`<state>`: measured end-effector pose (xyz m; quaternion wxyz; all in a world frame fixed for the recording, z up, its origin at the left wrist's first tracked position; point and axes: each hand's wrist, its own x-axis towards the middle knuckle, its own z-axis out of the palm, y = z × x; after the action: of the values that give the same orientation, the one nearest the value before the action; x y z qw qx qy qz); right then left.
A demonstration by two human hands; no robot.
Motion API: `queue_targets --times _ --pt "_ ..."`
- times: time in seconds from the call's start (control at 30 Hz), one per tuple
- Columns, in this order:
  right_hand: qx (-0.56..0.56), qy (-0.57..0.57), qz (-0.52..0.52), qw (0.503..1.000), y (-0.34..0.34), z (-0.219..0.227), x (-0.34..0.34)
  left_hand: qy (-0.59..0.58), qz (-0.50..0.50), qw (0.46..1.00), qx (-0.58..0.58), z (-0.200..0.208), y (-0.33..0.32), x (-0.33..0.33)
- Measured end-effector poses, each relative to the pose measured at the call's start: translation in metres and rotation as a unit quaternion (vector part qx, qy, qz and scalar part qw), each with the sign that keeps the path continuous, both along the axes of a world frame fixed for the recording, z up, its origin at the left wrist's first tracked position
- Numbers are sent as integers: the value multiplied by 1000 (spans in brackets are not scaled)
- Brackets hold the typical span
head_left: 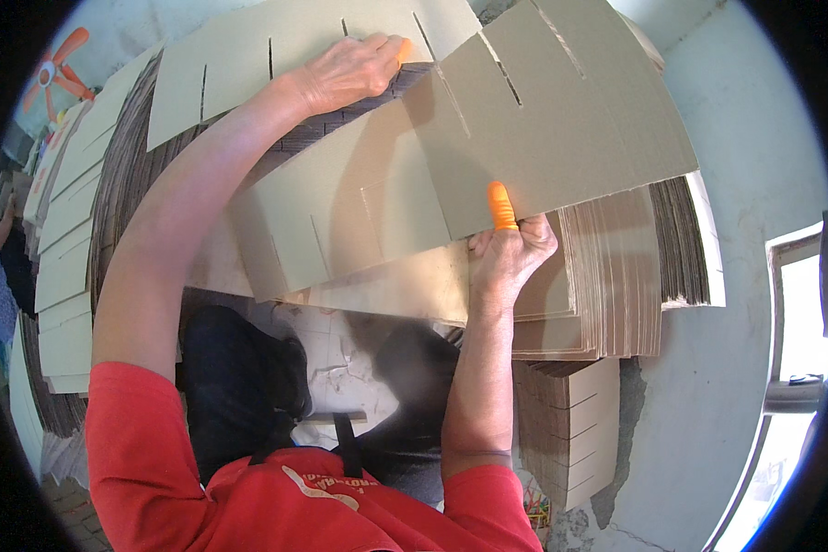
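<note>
The tabletop (400, 290) is flat and light brown, and bright light shines on part of it. Much of it is hidden. On its right side sits a thick stack of brown cardboard (621, 276), with lots of thin edges showing. At the back is a big pile of cardboard with slits (313, 138), but its bottom is hidden. Below, the floor (336, 354) is pale with dark, wiggly marks.

Pale-blue wall (754, 138) on R w/ grey patch (628, 442) nr; bright light thru window (798, 317) far R (or door, can't tell); orange fan (60, 74) far L, pale floor (336, 368) nr
</note>
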<state>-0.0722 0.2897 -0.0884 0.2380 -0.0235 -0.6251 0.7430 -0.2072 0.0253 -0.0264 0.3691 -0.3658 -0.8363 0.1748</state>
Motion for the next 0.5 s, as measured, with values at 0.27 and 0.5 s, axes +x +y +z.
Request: queue_targets --times 0.27,0.5 --pt "-13 11 6 1000 0 -7 -5 34 -60 992 -102 -4 18 32" --pt "161 -10 24 987 13 7 -5 -6 -97 985 -139 -5 41 77"
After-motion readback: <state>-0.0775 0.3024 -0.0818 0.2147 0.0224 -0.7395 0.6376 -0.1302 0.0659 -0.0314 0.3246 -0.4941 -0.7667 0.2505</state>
